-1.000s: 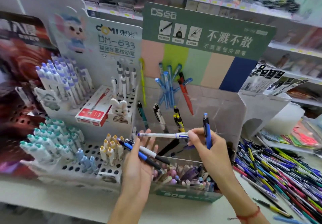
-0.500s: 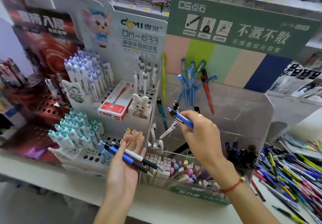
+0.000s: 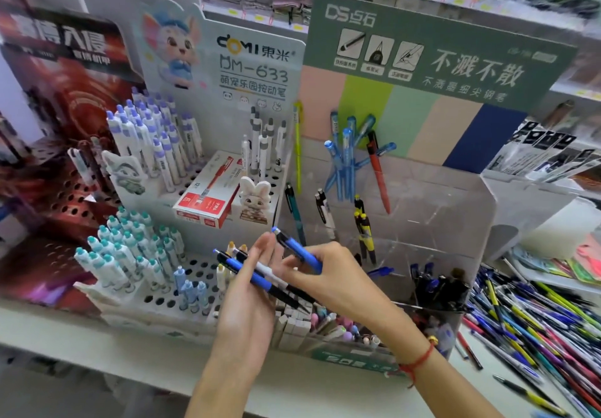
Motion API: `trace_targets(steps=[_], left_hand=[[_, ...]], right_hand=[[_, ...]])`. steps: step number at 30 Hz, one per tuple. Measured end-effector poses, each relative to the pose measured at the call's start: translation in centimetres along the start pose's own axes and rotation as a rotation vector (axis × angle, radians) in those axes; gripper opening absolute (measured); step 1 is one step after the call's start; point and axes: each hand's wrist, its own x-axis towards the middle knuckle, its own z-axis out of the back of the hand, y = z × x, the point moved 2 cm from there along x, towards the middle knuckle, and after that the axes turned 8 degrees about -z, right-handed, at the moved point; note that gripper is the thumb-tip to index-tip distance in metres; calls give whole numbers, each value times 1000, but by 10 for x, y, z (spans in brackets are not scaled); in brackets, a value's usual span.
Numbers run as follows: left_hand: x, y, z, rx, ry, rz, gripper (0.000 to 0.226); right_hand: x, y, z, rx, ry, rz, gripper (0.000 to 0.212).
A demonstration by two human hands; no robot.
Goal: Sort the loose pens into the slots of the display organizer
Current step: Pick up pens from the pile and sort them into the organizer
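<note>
Right hand [image 3: 328, 274] pinches blue pen [image 3: 297, 250], adding it to pens [image 3: 260, 274] on flat left hand [image 3: 252, 294]; next likely slotting into organizer [image 3: 422, 222].

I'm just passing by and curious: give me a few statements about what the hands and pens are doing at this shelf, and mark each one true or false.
1. The right hand pinches a blue pen. True.
2. The left hand holds nothing. False: two pens lie across its fingers.
3. A heap of loose pens lies to the right of the clear display organizer. True.
4. The red box lies in the clear organizer. False: it rests on the white pen stand to the left.
5. A red string bracelet is on the right wrist. True.
</note>
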Motion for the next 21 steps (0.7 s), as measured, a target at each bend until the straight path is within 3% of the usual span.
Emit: trace_targets(steps=[4, 8, 12, 15, 21], left_hand=[[1, 6, -8, 130, 159, 18, 34], [3, 7, -6, 143, 152, 14, 42], [7, 3, -6, 77, 87, -22, 29], [15, 2, 0, 62, 35, -16, 18], [16, -2, -3, 57, 74, -26, 13]], right_hand=[[-2, -4, 5, 15, 81, -50, 25], [-6, -9, 15, 28, 90, -66, 22], [-6, -8, 45, 77, -294, -20, 8], [7, -4, 68, -70, -598, 7, 7], [31, 3, 66, -406, -721, -18, 18]])
